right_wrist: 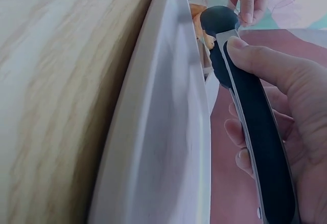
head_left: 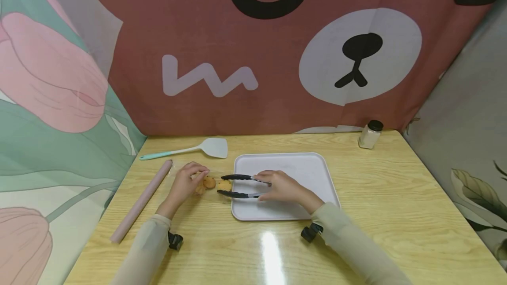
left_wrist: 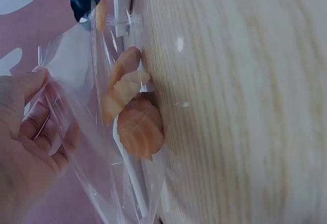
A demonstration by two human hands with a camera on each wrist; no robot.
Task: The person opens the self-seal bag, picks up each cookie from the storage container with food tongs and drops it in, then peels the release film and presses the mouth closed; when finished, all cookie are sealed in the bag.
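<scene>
My left hand [head_left: 185, 184] pinches the upper edge of a clear plastic bag [left_wrist: 76, 58] between thumb and fingertips. Several small golden cookies [left_wrist: 140, 129] lie in the bag on the table, scalloped at the edge. In my right hand [head_left: 282, 186] is a pair of tongs [right_wrist: 250, 116] with black tips and metal arms. The tips point left, at the bag's mouth, on either side of a golden cookie [head_left: 224, 185]. Whether they press on it I cannot tell. The tongs and the right hand are over a white tray [head_left: 283, 157].
Behind the bag lies a spatula [head_left: 214, 147] with a pale green handle. A pinkish roll [head_left: 142, 201] stretches along the table's left side. Toward the back right stands a black-lidded jar [head_left: 370, 135]. A printed curtain [head_left: 277, 100] hangs at the table's back edge.
</scene>
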